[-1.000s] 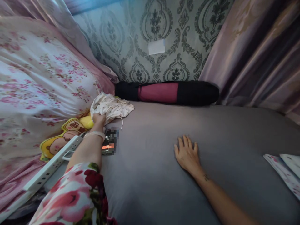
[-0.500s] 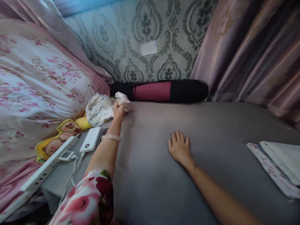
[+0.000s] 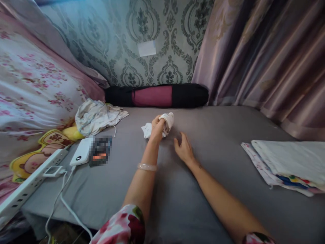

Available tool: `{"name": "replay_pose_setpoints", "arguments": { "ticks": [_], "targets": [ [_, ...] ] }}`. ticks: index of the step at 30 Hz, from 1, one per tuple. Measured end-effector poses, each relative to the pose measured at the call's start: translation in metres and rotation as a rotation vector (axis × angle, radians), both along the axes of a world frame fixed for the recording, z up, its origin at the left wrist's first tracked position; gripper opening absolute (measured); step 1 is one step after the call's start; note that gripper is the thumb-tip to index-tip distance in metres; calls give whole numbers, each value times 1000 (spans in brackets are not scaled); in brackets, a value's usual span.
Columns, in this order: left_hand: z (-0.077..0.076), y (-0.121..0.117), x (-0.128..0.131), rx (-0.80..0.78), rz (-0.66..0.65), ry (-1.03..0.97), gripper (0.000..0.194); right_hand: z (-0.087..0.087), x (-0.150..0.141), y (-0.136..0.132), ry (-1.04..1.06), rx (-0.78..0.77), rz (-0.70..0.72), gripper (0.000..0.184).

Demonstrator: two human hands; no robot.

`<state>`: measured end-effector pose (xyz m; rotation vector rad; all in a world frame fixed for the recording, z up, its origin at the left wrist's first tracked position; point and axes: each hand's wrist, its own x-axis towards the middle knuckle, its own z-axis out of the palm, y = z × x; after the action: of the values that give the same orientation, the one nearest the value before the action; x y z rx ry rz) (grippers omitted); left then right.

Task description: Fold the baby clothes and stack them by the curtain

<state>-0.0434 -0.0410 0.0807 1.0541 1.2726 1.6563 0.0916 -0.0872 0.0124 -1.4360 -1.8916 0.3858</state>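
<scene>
Left hand [image 3: 157, 126] closed on bunched white cloth [image 3: 168, 119] — cloth over middle of grey surface [image 3: 223, 128], nearer viewer than black-and-maroon roll [image 3: 152, 96] along wall. Right hand [image 3: 185, 149] apart from left, just beside cloth, thumb and fingers spread; contact with surface cannot be told. At left of view: crumpled pale cloth [image 3: 90, 117]; white power bank [image 3: 81, 153] beside pixelated dark device [image 3: 100, 149]. At right: stack of folded cloths [image 3: 286, 156].
</scene>
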Motion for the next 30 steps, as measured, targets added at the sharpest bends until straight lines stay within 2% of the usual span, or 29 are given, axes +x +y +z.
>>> {"name": "replay_pose_setpoints", "arguments": {
  "ticks": [4,7,9,13,17,20,23,27,30],
  "targets": [
    [10,-18,32,3,-90,49,18,9,3,0,181,88,22,54],
    [14,-27,39,-8,-106,125,18,15,2,-4,263,92,49,43],
    [14,-30,34,-4,-103,203,25,17,4,-4,286,46,48,33],
    [9,-33,13,65,-151,328,50,18,15,10,348,-101,-28,35],
    [5,-35,-5,111,-234,370,46,28,37,35,477,-43,-54,36],
    [5,-37,-9,140,-298,426,40,50,57,40,537,-10,24,36],
    [9,-41,-7,155,-414,415,36,84,75,28,516,-54,49,31],
    [18,-47,-2,188,-535,338,31,126,96,1,442,-246,10,25],
    [17,-47,2,189,-575,315,22,136,111,-4,308,-408,50,23]
  ]
}}
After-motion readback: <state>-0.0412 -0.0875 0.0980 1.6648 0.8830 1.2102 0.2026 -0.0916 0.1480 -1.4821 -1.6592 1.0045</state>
